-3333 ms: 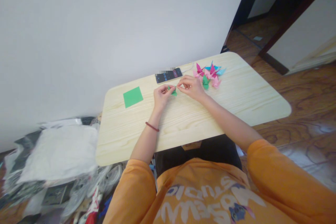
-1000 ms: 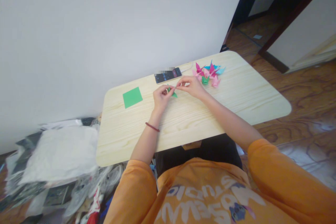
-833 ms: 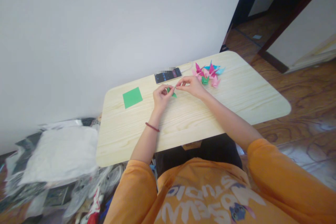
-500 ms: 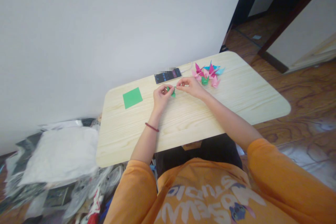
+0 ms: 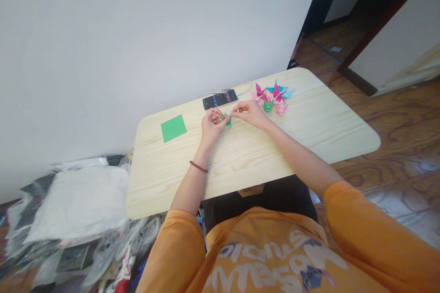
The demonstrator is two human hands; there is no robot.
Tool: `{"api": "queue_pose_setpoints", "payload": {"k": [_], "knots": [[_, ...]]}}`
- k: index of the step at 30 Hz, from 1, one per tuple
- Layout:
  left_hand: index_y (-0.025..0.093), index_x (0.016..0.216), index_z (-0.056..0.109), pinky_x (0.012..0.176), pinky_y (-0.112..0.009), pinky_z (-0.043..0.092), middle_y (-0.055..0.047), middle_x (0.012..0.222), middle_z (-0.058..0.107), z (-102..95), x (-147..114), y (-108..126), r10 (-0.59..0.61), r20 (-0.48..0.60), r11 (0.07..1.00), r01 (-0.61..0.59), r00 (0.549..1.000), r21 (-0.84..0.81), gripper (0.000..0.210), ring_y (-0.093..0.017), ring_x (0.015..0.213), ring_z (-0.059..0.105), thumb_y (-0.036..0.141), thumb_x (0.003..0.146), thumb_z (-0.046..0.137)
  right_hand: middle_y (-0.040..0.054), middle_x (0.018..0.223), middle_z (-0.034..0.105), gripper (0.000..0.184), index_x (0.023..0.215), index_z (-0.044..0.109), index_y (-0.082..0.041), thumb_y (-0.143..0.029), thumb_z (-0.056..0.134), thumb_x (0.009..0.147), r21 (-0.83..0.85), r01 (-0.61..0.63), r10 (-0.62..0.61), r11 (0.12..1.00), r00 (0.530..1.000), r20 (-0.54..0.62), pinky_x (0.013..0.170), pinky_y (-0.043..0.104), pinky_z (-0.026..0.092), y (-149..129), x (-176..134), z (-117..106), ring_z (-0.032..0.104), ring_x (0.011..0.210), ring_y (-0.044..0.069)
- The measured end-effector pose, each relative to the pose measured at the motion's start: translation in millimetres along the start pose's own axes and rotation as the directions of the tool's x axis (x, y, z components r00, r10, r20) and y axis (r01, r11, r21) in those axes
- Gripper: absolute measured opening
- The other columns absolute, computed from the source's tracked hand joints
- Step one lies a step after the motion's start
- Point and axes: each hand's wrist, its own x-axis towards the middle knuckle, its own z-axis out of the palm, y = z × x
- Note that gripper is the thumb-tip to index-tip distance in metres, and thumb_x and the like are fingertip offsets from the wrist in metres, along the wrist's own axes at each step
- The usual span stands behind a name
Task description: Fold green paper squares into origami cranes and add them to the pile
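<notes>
Between my two hands is a small folded green origami crane (image 5: pixel 228 122), partly covered by fingers. My left hand (image 5: pixel 212 124) pinches its left side between thumb and fingers. My right hand (image 5: pixel 249 112) is closed in a pinch at the tip on its right side. To the left lies green square paper (image 5: pixel 173 128). Several finished paper cranes (image 5: pixel 271 96) in pink, magenta, blue and green sit bunched just beyond my right hand.
A phone (image 5: pixel 220 99) with a lit screen and a cable lies by the wall, behind my hands. The light wooden table (image 5: pixel 330 121) has rounded corners. Plastic-wrapped bags (image 5: pixel 79 201) are piled on the floor at its left.
My left hand has shifted slightly, and the green crane in it has turned and moved a little to the right. My right hand stays almost where it was.
</notes>
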Motion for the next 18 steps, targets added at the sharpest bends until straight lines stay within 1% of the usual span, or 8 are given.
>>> {"api": "queue_pose_setpoints", "payload": {"k": [2, 4, 6, 9, 11, 13, 16, 18], "knots": [[0.019, 0.08, 0.051, 0.05, -0.017, 0.034, 0.004, 0.065, 0.062, 0.6, 0.4, -0.7, -0.012, 0.001, 1.0, 0.012, 1.0, 0.0, 0.035, -0.004, 0.047, 0.044, 0.029, 0.063, 0.08, 0.0008, 0.066, 0.061, 0.019, 0.07, 0.066, -0.015, -0.034, 0.068, 0.069, 0.005, 0.013, -0.013, 1.0, 1.0, 0.024, 0.062, 0.027, 0.036, 3.4, 1.1, 1.0, 0.048, 0.063, 0.012], [0.019, 0.085, 0.054, 0.052, -0.018, 0.038, 0.002, 0.071, 0.064, 1.2, 1.1, -2.2, -0.024, 0.004, 1.0, 0.024, 1.0, -0.008, 0.035, -0.005, 0.052, 0.049, 0.029, 0.064, 0.08, 0.0011, 0.068, 0.061, 0.018, 0.071, 0.065, -0.016, -0.033, 0.065, 0.072, -0.008, 0.032, -0.032, 0.999, 0.999, 0.031, 0.065, 0.028, 0.038, 6.6, 2.0, 2.0, 0.05, 0.066, 0.013], [0.019, 0.092, 0.057, 0.054, -0.02, 0.043, -0.002, 0.087, 0.067, 1.7, 1.6, -4.2, -0.046, 0.004, 0.999, 0.046, 0.999, -0.02, 0.038, -0.007, 0.058, 0.054, 0.029, 0.064, 0.08, 0.0011, 0.07, 0.06, 0.017, 0.072, 0.063, -0.016, -0.033, 0.062, 0.075, -0.033, 0.047, -0.047, 0.998, 0.999, 0.007, 0.066, 0.028, 0.038, 9.4, 2.8, 2.8, 0.051, 0.067, 0.014], [0.021, 0.102, 0.059, 0.061, -0.026, 0.05, -0.005, 0.108, 0.064, 2.7, 1.6, -8.0, -0.119, -0.013, 0.992, 0.118, 0.993, -0.046, 0.046, -0.011, 0.069, 0.062, 0.03, 0.063, 0.081, 0.0008, 0.07, 0.06, 0.016, 0.073, 0.06, -0.017, -0.033, 0.06, 0.077, -0.067, 0.051, -0.056, 0.996, 0.996, -0.075, 0.066, 0.028, 0.039, 12.9, 4.4, 3.9, 0.051, 0.067, 0.014], [0.021, 0.104, 0.058, 0.07, -0.031, 0.054, -0.006, 0.107, 0.064, 3.1, 1.4, -11.0, -0.187, -0.017, 0.978, 0.184, 0.982, -0.095, 0.05, -0.015, 0.077, 0.066, 0.028, 0.061, 0.083, 0.0007, 0.069, 0.061, 0.016, 0.073, 0.06, -0.018, -0.033, 0.06, 0.077, -0.075, 0.049, -0.058, 0.996, 0.99, -0.125, 0.065, 0.028, 0.039, 14.2, 5.3, 4.5, 0.052, 0.066, 0.014], [0.02, 0.103, 0.058, 0.078, -0.036, 0.055, -0.005, 0.1, 0.065, 3.0, 1.7, -14.2, -0.232, -0.024, 0.96, 0.225, 0.972, -0.167, 0.052, -0.017, 0.081, 0.067, 0.025, 0.058, 0.084, 0.0008, 0.069, 0.062, 0.017, 0.073, 0.062, -0.017, -0.034, 0.062, 0.076, -0.081, 0.045, -0.057, 0.996, 0.987, -0.149, 0.065, 0.028, 0.039, 14.0, 5.3, 4.7, 0.052, 0.065, 0.014], [0.02, 0.1, 0.058, 0.086, -0.037, 0.053, -0.002, 0.088, 0.067, 1.1, 3.5, -18.9, -0.251, -0.084, 0.94, 0.222, 0.964, -0.26, 0.054, -0.017, 0.082, 0.068, 0.023, 0.054, 0.086, 0.0015, 0.067, 0.063, 0.022, 0.07, 0.064, -0.016, -0.038, 0.065, 0.075, -0.087, 0.033, -0.044, 0.996, 0.992, -0.12, 0.064, 0.028, 0.039, 11.3, 4.2, 3.8, 0.052, 0.064, 0.014], [0.019, 0.098, 0.058, 0.086, -0.036, 0.053, -0.001, 0.082, 0.068, -1.0, 5.3, -21.3, -0.268, -0.112, 0.93, 0.227, 0.957, -0.288, 0.055, -0.016, 0.079, 0.068, 0.023, 0.052, 0.087, 0.0025, 0.067, 0.063, 0.027, 0.067, 0.065, -0.016, -0.042, 0.064, 0.076, -0.07, 0.014, -0.022, 0.997, 0.993, -0.12, 0.063, 0.028, 0.039, 9.3, 3.5, 2.7, 0.052, 0.064, 0.014]]}}
